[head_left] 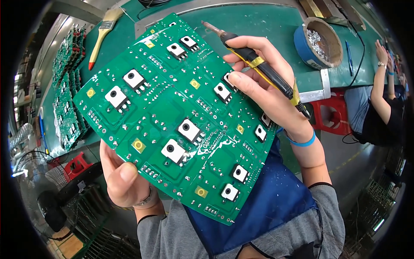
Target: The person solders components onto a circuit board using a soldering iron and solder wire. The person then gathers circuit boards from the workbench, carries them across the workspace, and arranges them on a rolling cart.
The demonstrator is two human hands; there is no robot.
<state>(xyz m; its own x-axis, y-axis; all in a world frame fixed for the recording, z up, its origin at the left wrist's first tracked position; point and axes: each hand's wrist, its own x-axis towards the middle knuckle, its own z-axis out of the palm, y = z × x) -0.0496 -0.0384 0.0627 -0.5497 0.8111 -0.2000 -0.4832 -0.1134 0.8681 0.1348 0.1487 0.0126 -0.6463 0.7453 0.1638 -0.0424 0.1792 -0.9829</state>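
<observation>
Green circuit boards [67, 105] stacked far left, yellow-handled, pale-bristled brush [100, 43] beside them on green counter [271, 26]. Left hand [123, 185]: fingers clamped on lower-left edge of large green circuit board [172, 112], tilted up before the wearer. Right hand [269, 95]: fingers wrapped round black, yellow-taped soldering iron [258, 64], thumb overlapping board's right edge. Round blue tub [304, 49] sits right.

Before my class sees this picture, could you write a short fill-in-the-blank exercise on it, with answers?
The left hand grips a ____ circuit board by its edge.
The right hand holds a soldering iron wrapped with ____ tape.
The brush on the bench has a handle tipped in ____.
The right hand's wristband is ____.

Missing words: green; yellow; red; blue.
</observation>
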